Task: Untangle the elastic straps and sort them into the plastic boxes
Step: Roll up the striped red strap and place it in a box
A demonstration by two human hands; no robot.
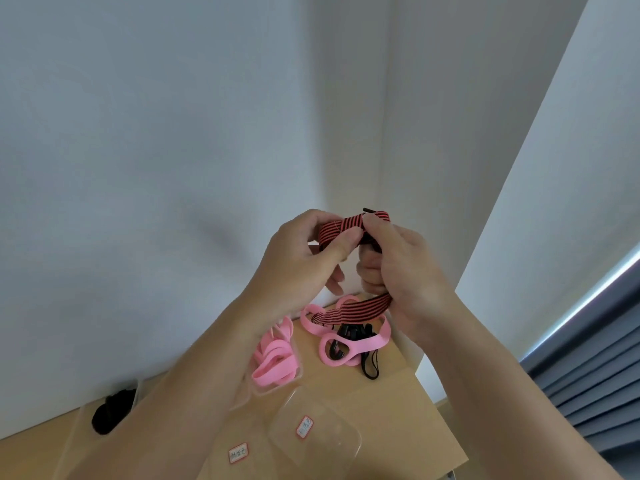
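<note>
Centre of frame, raised above the bench (391, 403): red-and-black striped strap (341, 227), pinched at its top by left grip (304, 261) and right grip (401, 271), both curled round it, tail dangling below. Lower down, on the bench: tangled pink straps (360, 344) with black straps (370, 370); beside them, clear box (273, 389) holding more pink loops.

1. A pale white wall (156, 133) is filling most of the view and meeting a second wall in a shadowed corner.
2. A light wooden table (391, 403) is sitting against that corner.
3. A blue-grey pleated curtain (595, 368) is hanging at the right, with a bright strip of daylight (588, 299) showing along its upper edge.
</note>
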